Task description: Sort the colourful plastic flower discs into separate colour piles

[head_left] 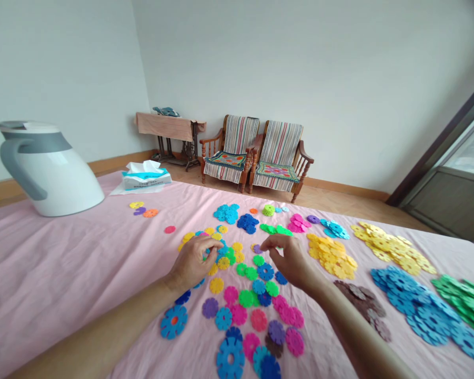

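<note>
Over the loose plastic snowflake discs in the middle of the cloth, my left hand (195, 259) is curled with thumb and fingers drawn together. Blue and yellow discs (223, 262) lie by its fingertips; whatever it grips is hidden. My right hand (290, 258) is also closed, its fingers bent to the left. A purple disc (257, 248) is right at its fingertips, but I cannot tell whether it is held. Between and below the hands are scattered green discs (246, 298), pink discs (287, 312) and a large blue disc (230, 358).
Sorted piles stand to the right: yellow (332, 257), brown (361, 302), large blue (428, 305) and green (464, 300). Smaller piles, dark blue (247, 223) and pink (299, 223), lie behind the hands. A white jug (65, 179) and tissue box (146, 179) stand at the left on the pink cloth (63, 263).
</note>
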### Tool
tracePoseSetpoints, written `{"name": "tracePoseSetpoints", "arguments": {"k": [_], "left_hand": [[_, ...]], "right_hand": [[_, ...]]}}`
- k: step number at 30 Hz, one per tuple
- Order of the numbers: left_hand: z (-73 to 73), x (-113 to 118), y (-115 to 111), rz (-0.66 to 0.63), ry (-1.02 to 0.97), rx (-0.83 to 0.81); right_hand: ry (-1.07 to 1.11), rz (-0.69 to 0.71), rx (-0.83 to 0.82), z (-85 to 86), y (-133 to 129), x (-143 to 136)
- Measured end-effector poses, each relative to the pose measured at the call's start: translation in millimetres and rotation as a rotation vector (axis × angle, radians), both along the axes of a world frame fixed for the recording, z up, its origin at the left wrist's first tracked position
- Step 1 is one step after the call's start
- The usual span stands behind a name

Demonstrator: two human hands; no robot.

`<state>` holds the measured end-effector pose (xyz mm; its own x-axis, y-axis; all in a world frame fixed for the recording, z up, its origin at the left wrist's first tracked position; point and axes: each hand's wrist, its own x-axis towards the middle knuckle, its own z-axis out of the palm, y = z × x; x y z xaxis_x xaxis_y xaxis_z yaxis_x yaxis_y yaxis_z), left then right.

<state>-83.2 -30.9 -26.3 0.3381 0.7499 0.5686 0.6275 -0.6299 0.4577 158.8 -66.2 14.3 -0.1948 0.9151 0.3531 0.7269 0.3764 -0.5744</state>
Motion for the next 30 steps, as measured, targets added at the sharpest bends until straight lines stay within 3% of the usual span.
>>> {"name": "tracePoseSetpoints", "arguments": {"k": [4, 10, 17, 23, 30], "left_hand": [[5.3, 0.8, -1.5, 0.062, -0.017, 0.011], [5.5, -0.3, -0.5, 0.056, -0.037, -0.017], [4.8, -0.2, 0.0, 0.063, -0.032, -0.026], [3.2, -0.8, 1.6, 0.05, -0.039, -0.033], [1.2, -2.3, 2.9, 0.036, -0.039, -0.027]], "right_hand": [[-0.121, 0.026, -0.029, -5.5, -12.9, -5.5], [-0.268, 0.019, -0.096, -14.3, -26.2, -24.3], [-0.071, 0.027, -0.075, -17.2, -10.9, -13.5], [0.065, -0.355, -0.031, -19.5, 37.4, 33.2], [0.022, -0.521, -0.057, -42.4, 72.8, 51.3]]}}
